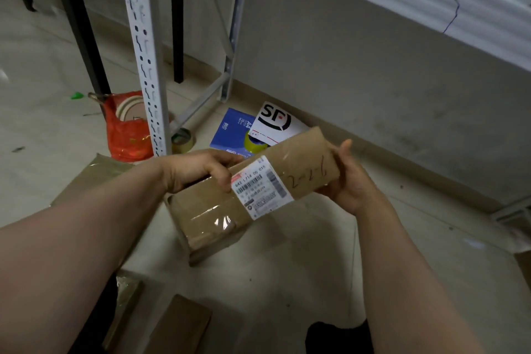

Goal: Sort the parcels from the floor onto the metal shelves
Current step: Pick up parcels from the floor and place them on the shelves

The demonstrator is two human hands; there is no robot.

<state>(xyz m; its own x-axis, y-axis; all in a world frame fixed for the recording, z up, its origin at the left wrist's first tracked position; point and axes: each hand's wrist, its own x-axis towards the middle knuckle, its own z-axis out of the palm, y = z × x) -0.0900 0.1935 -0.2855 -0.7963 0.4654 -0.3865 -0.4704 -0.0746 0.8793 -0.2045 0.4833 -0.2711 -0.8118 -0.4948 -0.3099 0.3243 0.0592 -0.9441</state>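
Two bare hands hold a taped brown cardboard parcel (253, 190) above the tiled floor (301, 267), just in front of the white slotted shelf post (146, 66). The left hand (201, 171) clamps its near edge; the right hand (347, 178) grips its far end.

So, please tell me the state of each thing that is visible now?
Cardboard parcel: sealed with tape, held above the floor, tilted.
Left hand: grip closed on the parcel's long edge.
Right hand: grip closed on its far end.
Red plastic bag: open, tape rolls inside.
Yellow tape roll: lying flat on the blue paper pack.
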